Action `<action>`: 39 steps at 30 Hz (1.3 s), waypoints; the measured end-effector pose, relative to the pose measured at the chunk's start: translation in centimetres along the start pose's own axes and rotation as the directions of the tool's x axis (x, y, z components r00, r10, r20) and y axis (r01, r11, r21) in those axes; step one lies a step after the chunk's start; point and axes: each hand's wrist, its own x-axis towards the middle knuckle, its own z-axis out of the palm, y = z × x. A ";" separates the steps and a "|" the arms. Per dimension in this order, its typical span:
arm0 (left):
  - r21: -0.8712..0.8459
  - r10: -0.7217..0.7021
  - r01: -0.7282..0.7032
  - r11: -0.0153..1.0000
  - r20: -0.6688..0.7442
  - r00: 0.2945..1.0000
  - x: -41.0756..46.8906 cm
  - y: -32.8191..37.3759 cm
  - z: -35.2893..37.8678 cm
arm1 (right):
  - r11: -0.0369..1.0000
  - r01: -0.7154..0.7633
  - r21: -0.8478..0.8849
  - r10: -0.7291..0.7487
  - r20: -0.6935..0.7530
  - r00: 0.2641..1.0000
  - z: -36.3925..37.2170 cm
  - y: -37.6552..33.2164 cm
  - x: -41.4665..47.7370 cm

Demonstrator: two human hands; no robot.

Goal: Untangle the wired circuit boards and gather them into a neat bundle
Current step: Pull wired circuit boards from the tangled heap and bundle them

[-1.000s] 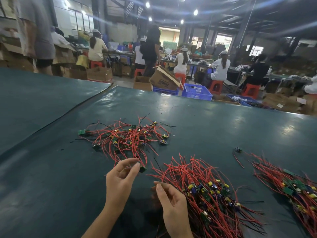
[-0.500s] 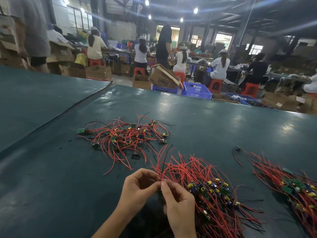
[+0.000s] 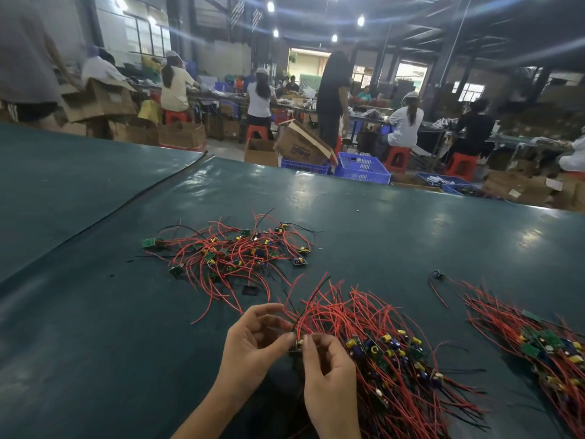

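Blue crate (image 3: 364, 168), cardboard box (image 3: 299, 146) (tilted), red stool (image 3: 396, 158) beyond table (image 3: 95, 343).

dim workshop, ceiling lamps (image 3: 361, 20), blue crates (image 3: 364, 168)

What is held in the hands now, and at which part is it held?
The left hand and the right hand pinch one small circuit board by the board itself, with the fingers; its wires rise above the hold.

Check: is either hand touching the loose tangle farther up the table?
No, the left hand and right hand both pinch a board at the near bundle, apart from that tangle.
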 end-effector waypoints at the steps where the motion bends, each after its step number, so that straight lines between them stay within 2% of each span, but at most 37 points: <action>1: -0.027 -0.026 0.026 0.999 -0.008 1.000 0.0 -0.1 0.0 | 1.000 0.009 0.003 -0.009 -0.010 1.000 0.0 0.0 0.0; 4: -0.139 -0.113 0.109 0.984 -0.021 0.993 0.2 0.0 -0.2 | 0.999 0.017 0.039 -0.016 -0.026 1.000 0.0 -0.1 0.0; 8: -0.334 -0.234 0.222 0.916 0.004 0.972 0.3 0.5 -0.1 | 0.992 0.001 0.129 0.002 -0.017 1.000 0.0 -0.2 0.1; 13: -0.446 -0.311 0.259 0.857 -0.046 0.949 0.5 0.7 0.0 | 0.969 0.032 0.244 -0.034 0.005 0.999 -0.3 -0.8 0.0; 15: -0.382 -0.343 0.323 0.866 0.017 0.939 0.4 0.9 -0.1 | 0.970 0.080 0.231 -0.084 0.008 0.996 -0.2 -0.8 0.0; 17: -0.248 -0.350 0.374 0.894 0.135 0.927 0.1 1.0 0.1 | 0.970 0.131 0.204 -0.136 0.012 0.991 -0.2 -0.8 -0.1; 20: -0.158 -0.353 0.390 0.907 0.219 0.909 -0.3 0.9 0.5 | 0.970 0.153 0.189 -0.165 0.052 0.985 -0.1 -0.9 -0.3; 26: -0.054 -0.277 0.294 0.954 0.212 0.937 -0.4 0.5 0.3 | 0.985 0.071 0.154 -0.060 -0.076 0.995 -0.2 -0.5 0.1; 30: 0.023 -0.213 0.213 0.977 0.219 0.952 -0.4 0.1 0.3 | 0.988 0.059 0.146 -0.047 -0.080 0.996 -0.2 -1.0 -0.1; 35: -0.020 -0.192 0.202 0.979 0.231 0.954 -0.5 0.1 0.4 | 0.993 0.069 0.095 -0.059 -0.101 0.993 0.0 -1.2 -0.3; 39: -0.044 -0.266 0.282 0.958 0.227 0.937 -0.6 0.4 1.0 | 0.990 0.103 0.092 -0.095 -0.087 0.992 0.1 -1.1 -0.3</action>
